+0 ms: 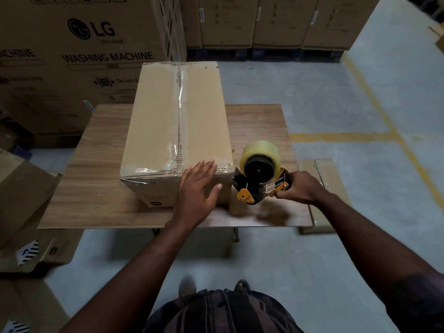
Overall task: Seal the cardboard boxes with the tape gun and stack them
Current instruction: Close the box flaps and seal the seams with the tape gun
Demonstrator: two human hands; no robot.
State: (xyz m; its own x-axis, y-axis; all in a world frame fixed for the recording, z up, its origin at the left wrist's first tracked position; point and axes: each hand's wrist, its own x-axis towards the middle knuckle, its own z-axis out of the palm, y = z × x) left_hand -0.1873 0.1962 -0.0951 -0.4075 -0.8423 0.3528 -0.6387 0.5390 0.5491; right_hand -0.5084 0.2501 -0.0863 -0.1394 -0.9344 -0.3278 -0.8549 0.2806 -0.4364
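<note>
A closed cardboard box (pixel 165 121) stands on the wooden table (pixel 91 188), with clear tape along its top seam and across its near edge. My left hand (pixel 198 188) lies flat with straight fingers on the box's near right corner. My right hand (pixel 300 188) grips the handle of a black and yellow tape gun (pixel 259 179), which carries a roll of clear tape. The gun's front end sits against the box's right near corner, just above the table.
Large printed washing-machine cartons (pixel 79 51) stand behind the table at left. More cartons (pixel 276 20) sit on pallets at the back. Other boxes (pixel 26 200) lie on the floor at left. A flat cardboard piece (pixel 322 203) lies right of the table. Yellow lines mark the grey floor.
</note>
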